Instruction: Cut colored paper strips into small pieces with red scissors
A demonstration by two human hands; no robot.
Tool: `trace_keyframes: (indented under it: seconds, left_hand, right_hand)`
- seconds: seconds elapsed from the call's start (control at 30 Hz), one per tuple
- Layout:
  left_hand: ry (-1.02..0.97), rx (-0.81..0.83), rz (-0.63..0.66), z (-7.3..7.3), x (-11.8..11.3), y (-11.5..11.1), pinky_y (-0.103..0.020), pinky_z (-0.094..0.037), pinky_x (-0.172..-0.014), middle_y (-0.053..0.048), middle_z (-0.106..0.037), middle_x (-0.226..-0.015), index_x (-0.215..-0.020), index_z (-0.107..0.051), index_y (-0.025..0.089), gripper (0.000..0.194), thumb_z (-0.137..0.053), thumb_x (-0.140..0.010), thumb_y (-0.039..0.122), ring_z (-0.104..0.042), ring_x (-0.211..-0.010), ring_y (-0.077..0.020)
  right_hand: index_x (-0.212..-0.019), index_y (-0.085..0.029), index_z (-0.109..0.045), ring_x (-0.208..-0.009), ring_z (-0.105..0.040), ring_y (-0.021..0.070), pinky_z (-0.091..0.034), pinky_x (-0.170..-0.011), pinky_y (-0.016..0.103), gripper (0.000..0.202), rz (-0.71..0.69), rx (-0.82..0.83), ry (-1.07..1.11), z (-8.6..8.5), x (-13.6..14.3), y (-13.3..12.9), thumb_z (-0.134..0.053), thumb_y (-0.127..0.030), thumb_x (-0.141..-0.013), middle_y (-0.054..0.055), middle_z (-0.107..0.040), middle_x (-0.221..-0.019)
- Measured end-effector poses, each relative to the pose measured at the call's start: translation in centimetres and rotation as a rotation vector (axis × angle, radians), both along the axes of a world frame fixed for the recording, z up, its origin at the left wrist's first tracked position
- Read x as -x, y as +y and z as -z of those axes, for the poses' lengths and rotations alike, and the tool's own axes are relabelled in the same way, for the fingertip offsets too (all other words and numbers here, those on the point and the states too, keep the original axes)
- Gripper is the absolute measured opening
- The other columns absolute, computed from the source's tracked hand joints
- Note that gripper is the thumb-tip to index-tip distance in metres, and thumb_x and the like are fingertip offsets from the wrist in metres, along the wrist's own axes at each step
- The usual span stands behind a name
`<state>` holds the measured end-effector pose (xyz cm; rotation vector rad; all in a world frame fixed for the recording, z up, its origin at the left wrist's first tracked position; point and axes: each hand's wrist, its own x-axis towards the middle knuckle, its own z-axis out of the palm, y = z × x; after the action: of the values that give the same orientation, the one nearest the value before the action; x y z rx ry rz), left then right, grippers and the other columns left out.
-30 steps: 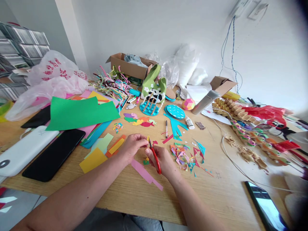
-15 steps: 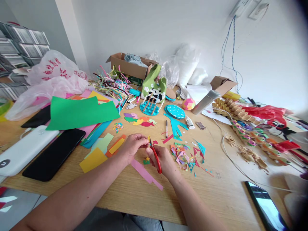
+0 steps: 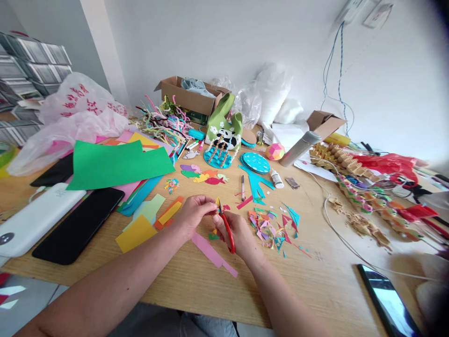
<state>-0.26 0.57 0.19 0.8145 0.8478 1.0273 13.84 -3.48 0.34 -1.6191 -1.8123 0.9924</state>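
Over the front middle of the table, my left hand pinches a small piece of yellow paper between thumb and fingertips. My right hand is wrapped round red-handled scissors, whose blades point up and meet the yellow paper's edge. Under the hands lie small green and yellow paper pieces and a long pink paper strip. Farther back sits a group of paper fish in several colours. Bright scraps of cut paper are strewn to the right of my right hand.
Green sheets, a black phone and a white power bank lie at left. A glue bottle, a pen and a grey flask are beyond the scraps. Another phone rests at front right, near a white cable.
Both hands stay almost in the same place, with the scissors at the yellow paper. Only a very slight shift of the blades and fingers shows.
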Motion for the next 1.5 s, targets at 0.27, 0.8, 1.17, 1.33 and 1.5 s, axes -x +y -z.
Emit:
trace_keyframes:
  seconds: [0.27, 0.8, 1.17, 1.33, 1.5]
  left_hand:
    - [-0.007, 0.003, -0.004, 0.0, -0.02, -0.02, -0.025, -0.042, -0.062, -0.001, -0.063, -0.06, -0.058, -0.064, 0.015, 0.009, -0.07, -0.059, 0.021, -0.057, -0.06, -0.0123]
    - [0.03, 0.017, 0.014, -0.13, 0.18, 0.09, -0.025, -0.041, -0.062, -0.002, -0.064, -0.061, -0.062, -0.067, 0.014, 0.009, -0.07, -0.057, 0.021, -0.056, -0.061, -0.0127]
    - [-0.02, 0.048, -0.038, -0.37, 0.08, 0.18, -0.026, -0.043, -0.064, 0.0, -0.062, -0.06, -0.061, -0.066, 0.013, 0.012, -0.073, -0.053, 0.019, -0.058, -0.06, -0.0124]
    - [-0.02, 0.042, -0.013, -0.34, 0.13, 0.12, -0.026, -0.044, -0.064, -0.001, -0.063, -0.062, -0.061, -0.066, 0.013, 0.012, -0.072, -0.055, 0.02, -0.058, -0.061, -0.0123]
    - [-0.029, 0.042, 0.007, -0.37, 0.1, 0.03, -0.025, -0.044, -0.064, -0.001, -0.064, -0.062, -0.06, -0.065, 0.013, 0.012, -0.073, -0.055, 0.02, -0.057, -0.061, -0.0117]
  right_hand:
    - [-0.063, -0.017, -0.05, -0.044, -0.045, 0.0106, -0.029, -0.041, 0.021, 0.057, 0.015, 0.014, 0.009, 0.32, -0.08, 0.07, -0.047, -0.07, -0.082, 0.001, -0.054, -0.052]
    - [-0.063, -0.017, -0.048, -0.045, -0.043, 0.0101, -0.025, -0.041, 0.02, 0.051, -0.001, 0.025, 0.004, 0.2, -0.24, 0.05, -0.05, -0.063, -0.084, 0.001, -0.053, -0.052]
    - [-0.062, -0.017, -0.048, -0.043, -0.041, 0.0095, -0.024, -0.041, 0.02, 0.051, 0.001, 0.04, 0.017, -0.1, -0.17, 0.03, -0.052, -0.063, -0.083, 0.0, -0.052, -0.05]
    - [-0.061, -0.016, -0.048, -0.044, -0.041, 0.0096, -0.024, -0.04, 0.02, 0.052, 0.012, 0.028, 0.018, -0.04, -0.11, 0.0, -0.052, -0.064, -0.082, 0.001, -0.051, -0.05]
    - [-0.062, -0.017, -0.046, -0.044, -0.04, 0.0098, -0.023, -0.041, 0.02, 0.052, 0.021, 0.027, 0.019, 0.13, -0.14, 0.03, -0.051, -0.064, -0.082, 0.0, -0.05, -0.05]
